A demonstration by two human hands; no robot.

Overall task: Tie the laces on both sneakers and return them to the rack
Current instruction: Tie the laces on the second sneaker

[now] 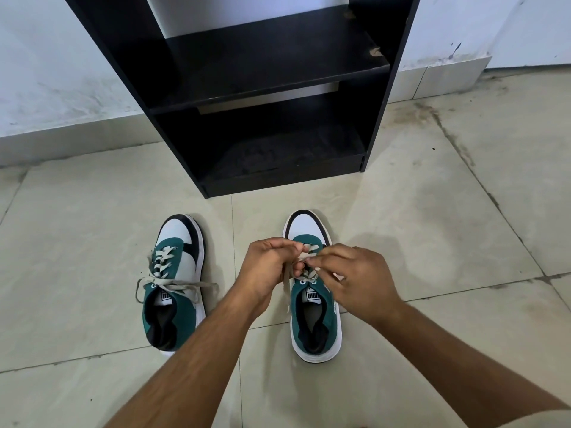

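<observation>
- On the tiled floor [401, 211], in front of a black rack [262, 88], two green, white and black sneakers stand side by side, well apart, toes pointing toward the rack.
- The left sneaker [174, 282] sits alone; its beige laces [173, 284] are tied in a loose bow over the tongue, with loops and ends spilling to both sides.
- The right sneaker [312, 304] stands upright on its sole, and both hands work above its lacing.
- The left hand [265, 267] has its fingers curled in, pinching a strand of the right sneaker's lace [289, 279], which runs down from the grip along the shoe's inner side.
- The right hand [355, 273] reaches in from the other side, thumb and forefinger pinched on the lace near the middle of the shoe while the other fingers are loosely bent.
- The two hands nearly meet over the eyelets; whether a knot has formed between them cannot be told, since the fingers cover it.
- The rack's two visible shelves hold nothing; the upper shelf's front edge is chipped near its right corner.
- Behind the rack rises a scuffed white wall [61, 72] with a tiled skirting.
</observation>
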